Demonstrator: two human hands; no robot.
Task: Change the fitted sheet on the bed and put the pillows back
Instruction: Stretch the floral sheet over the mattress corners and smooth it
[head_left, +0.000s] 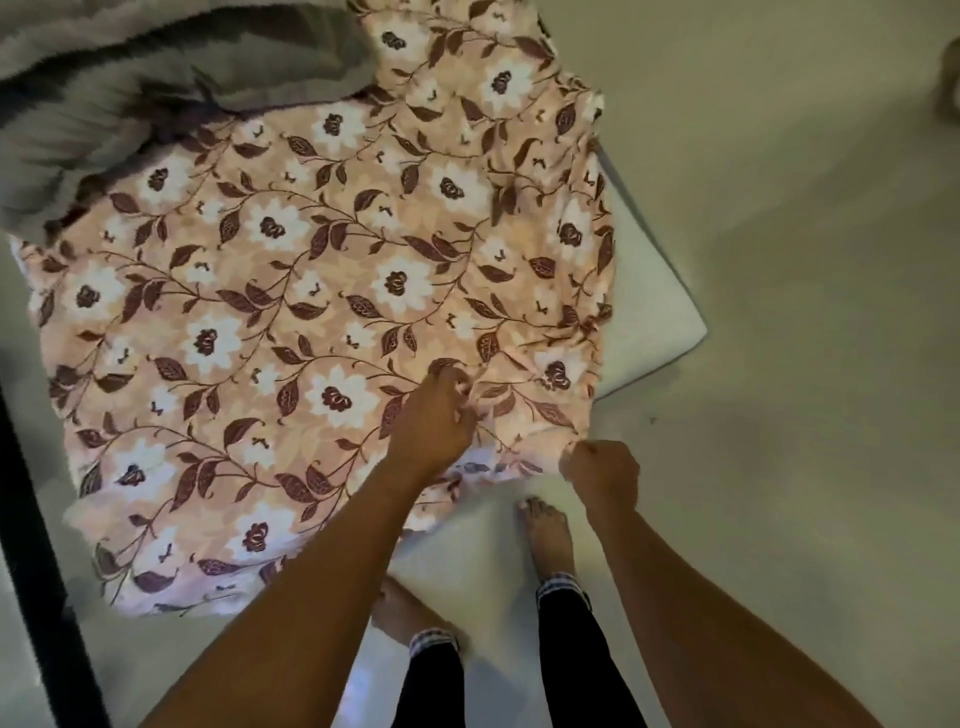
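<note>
A pink fitted sheet (322, 291) with white flowers and brown leaves lies spread over a white mattress (654, 301), whose bare corner shows at the right. My left hand (434, 415) pinches a fold of the sheet near its lower right part. A little to the right, my right hand (602, 470) grips the sheet's gathered edge in a closed fist, just off the mattress. No pillows are in view.
A grey blanket (156, 78) is bunched at the top left, over the sheet. A dark bed frame rail (36, 545) runs along the left edge. My bare feet (545, 535) stand on the pale floor (779, 364) below the mattress.
</note>
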